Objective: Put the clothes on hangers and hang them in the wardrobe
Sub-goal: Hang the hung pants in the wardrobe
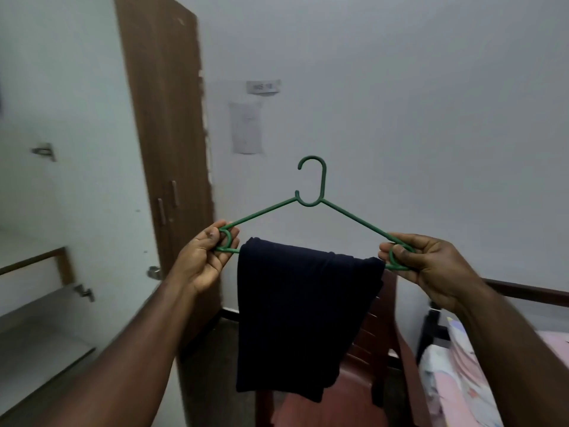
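Between both hands (203, 257), level hanger (311, 211) (hook up)

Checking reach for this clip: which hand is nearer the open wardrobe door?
Left. The left hand grips the green hanger end right beside the brown wardrobe door; the right hand grips the far end, across the dark garment.

I can't read the blurred wall label (263, 86) at twelve o'clock. The dark garment (303, 315) hides the hanger's (311, 195) lower bar; the bed (480, 374) at four o'clock is cropped.
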The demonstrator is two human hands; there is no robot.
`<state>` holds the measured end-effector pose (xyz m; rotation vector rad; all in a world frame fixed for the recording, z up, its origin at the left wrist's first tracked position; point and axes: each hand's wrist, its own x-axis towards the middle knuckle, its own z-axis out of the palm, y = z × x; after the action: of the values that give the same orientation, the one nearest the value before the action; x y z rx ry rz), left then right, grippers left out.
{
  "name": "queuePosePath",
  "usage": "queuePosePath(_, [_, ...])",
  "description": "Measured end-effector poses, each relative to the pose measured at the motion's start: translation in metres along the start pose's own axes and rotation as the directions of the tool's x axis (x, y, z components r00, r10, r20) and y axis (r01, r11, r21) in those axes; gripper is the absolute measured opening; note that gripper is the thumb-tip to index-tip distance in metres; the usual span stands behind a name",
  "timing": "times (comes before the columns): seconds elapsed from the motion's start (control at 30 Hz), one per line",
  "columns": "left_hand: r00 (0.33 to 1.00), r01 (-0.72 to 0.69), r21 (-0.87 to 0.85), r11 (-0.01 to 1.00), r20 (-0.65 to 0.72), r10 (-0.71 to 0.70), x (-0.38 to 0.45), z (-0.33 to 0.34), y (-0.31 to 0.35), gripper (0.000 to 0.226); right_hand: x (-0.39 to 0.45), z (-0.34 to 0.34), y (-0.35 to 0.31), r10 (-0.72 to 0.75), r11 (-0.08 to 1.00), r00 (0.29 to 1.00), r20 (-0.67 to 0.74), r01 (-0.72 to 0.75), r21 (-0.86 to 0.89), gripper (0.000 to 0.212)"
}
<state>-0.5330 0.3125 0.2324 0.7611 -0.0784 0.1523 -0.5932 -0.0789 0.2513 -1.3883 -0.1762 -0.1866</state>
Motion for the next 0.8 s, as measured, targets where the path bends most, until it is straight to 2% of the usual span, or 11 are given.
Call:
queuePosePath(0.03, [1.000, -0.010, -0.008, 1.000, -0.008, 0.010, -0.007, -0.008, 0.013, 0.026, 0.004, 0.011, 0.002, 0.001, 1.000, 0.999, 0.032, -0.002, 0.008, 0.100])
queuePosePath(0.07, [1.000, -0.021, -0.013, 1.000, -0.017, 0.021, -0.014, -0.016, 0.026, 0.025, 0.007, 0.023, 0.004, -0.002, 1.000, 0.998, 0.062, 0.001, 0.013, 0.105])
queuePosePath(0.2, [0.996, -0.067, -0.003, 0.998, -0.059, 0.067, -0.039, -0.054, 0.076, 0.025, 0.015, 0.075, 0.007, 0.014, 0.999, 0.990, 0.138, -0.018, 0.031, 0.076])
queuePosePath(0.33, [0.986, -0.129, 0.017, 0.991, -0.100, 0.130, -0.061, -0.095, 0.124, 0.025, 0.016, 0.136, 0.011, 0.045, 0.999, 0.969, 0.241, -0.051, 0.017, 0.071])
queuePosePath(0.47, [0.976, -0.167, 0.025, 0.986, -0.141, 0.169, -0.082, -0.134, 0.173, 0.025, 0.021, 0.199, 0.019, 0.112, 0.993, 0.945, 0.308, -0.115, -0.009, 0.032])
queuePosePath(0.7, [0.950, -0.198, 0.001, 0.980, -0.248, 0.192, -0.096, -0.201, 0.256, 0.029, 0.024, 0.313, 0.039, 0.202, 0.979, 0.908, 0.366, -0.197, -0.052, 0.030])
queuePosePath(0.8, [0.935, -0.211, 0.010, 0.978, -0.290, 0.204, -0.098, -0.226, 0.283, 0.031, 0.021, 0.362, 0.050, 0.186, 0.981, 0.920, 0.344, -0.191, -0.021, 0.029])
